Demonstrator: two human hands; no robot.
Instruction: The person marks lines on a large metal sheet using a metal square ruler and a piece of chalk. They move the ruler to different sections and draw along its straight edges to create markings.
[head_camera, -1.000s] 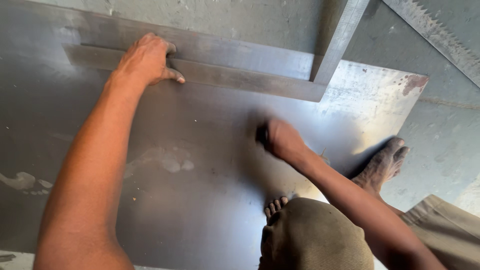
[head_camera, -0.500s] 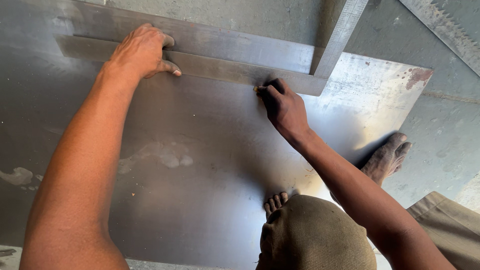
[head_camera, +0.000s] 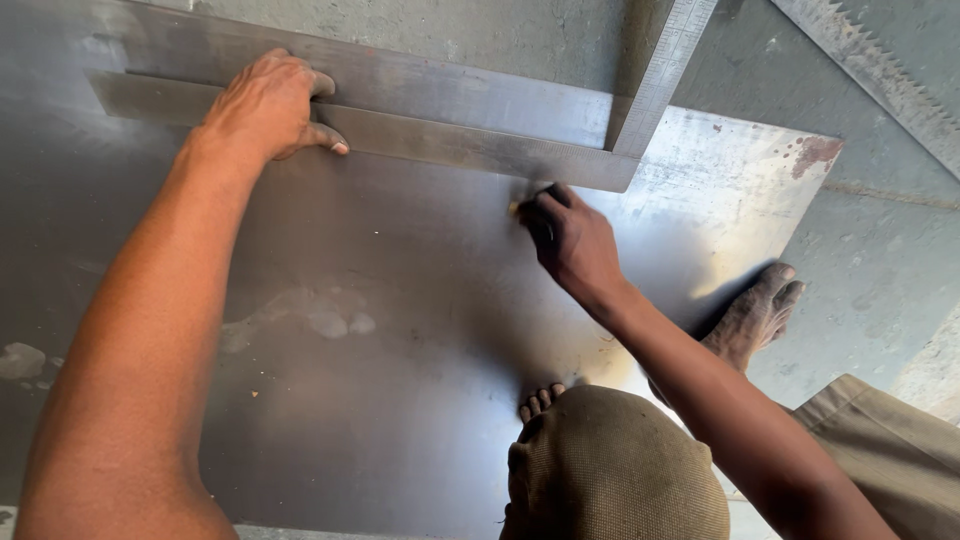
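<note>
Steel square (head_camera: 420, 140) lies flat across the far part of the metal sheet (head_camera: 400, 330) on the floor, pinned by the left hand (head_camera: 265, 105), spread flat on its blade. Right hand (head_camera: 575, 240) pinches a small marker (head_camera: 522, 203) against the blade's near edge, arm outstretched; I can't make out any line, so the marking looks barely begun.

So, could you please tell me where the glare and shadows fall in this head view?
Head view: glare brightens the metal sheet right of the right hand; that arm shades the sheet beneath it. The left hand on the square is evenly lit. The wide lens bends the edges. Focus looks sharp.
</note>
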